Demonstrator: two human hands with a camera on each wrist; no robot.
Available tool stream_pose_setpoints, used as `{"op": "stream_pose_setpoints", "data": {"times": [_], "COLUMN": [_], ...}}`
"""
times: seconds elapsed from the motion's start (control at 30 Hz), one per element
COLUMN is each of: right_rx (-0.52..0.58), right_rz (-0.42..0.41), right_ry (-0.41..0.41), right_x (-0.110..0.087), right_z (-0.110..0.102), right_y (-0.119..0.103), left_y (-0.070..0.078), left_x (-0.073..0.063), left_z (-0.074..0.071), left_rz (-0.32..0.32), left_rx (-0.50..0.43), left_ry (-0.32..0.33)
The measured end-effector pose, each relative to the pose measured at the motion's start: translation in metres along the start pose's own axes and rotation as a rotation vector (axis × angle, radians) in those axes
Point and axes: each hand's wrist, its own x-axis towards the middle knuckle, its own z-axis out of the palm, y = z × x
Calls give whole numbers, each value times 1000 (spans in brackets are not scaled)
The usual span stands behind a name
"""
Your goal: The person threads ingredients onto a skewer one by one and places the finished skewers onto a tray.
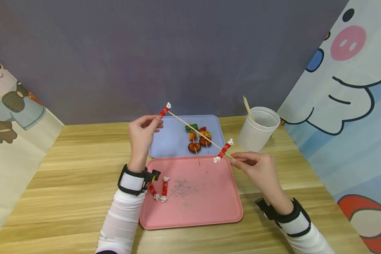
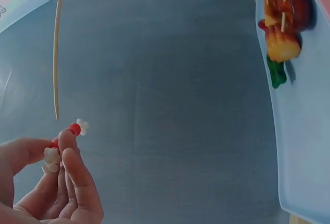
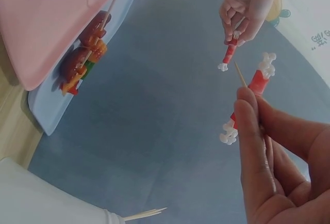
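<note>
My left hand [image 1: 142,135] pinches a red toy piece with white knobbly, bone-like ends [image 1: 164,111] between thumb and fingers. In my right hand [image 1: 257,168], fingertips and thumb grip a bamboo skewer [image 1: 190,127] near its lower end. Another red piece with white ends [image 1: 223,151] is threaded crosswise on this skewer, close to the right fingertips. The skewer's pointed tip [image 2: 56,116] faces the left hand's piece, with a small gap between them in the left wrist view. Two similar red pieces [image 1: 164,188] lie at the left of the pink tray [image 1: 206,208].
Behind the pink tray, a light blue tray [image 1: 168,143] carries two loaded skewers with toy mushroom slices [image 1: 194,147], corn [image 1: 192,136] and green pieces [image 1: 191,127]. A white cup [image 1: 255,135] holding several bare skewers [image 1: 247,107] stands at the right. A grey wall rises behind.
</note>
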Motion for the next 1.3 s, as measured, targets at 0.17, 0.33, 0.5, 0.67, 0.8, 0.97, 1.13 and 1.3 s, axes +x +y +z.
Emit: {"op": "stream_pose_setpoints", "data": {"times": [0.17, 0.33, 0.5, 0.67, 0.8, 0.97, 1.13, 1.3], "right_rx": [-8, -20, -40, -42, -47, -57, -64, -69], "right_rz": [11, 3, -5, -1, -2, -7, -14, -20], "right_ry": [-13, -8, -8, -15, -17, -15, -12, -9], "right_x": [-2, -2, -3, -4, -4, -4, -5, -5], "right_z": [-3, -5, -5, -5, -4, -4, -4, -5], "right_y": [-3, -4, -6, -7, -6, -6, -7, -7], "left_y": [5, 8, 8, 7, 8, 8, 8, 7], "left_x": [0, 0, 0, -2, -3, -4, -4, -5], "left_z": [-1, -1, 0, 0, 0, 1, 2, 1], "left_rz": [-48, -58, -60, -56, -51, -60, -68, -54], "left_rx": [-114, -142, -163, -155, -151, -159, -161, -150], "left_ry": [-20, -44, -56, -62, -67, -63, -67, -74]}}
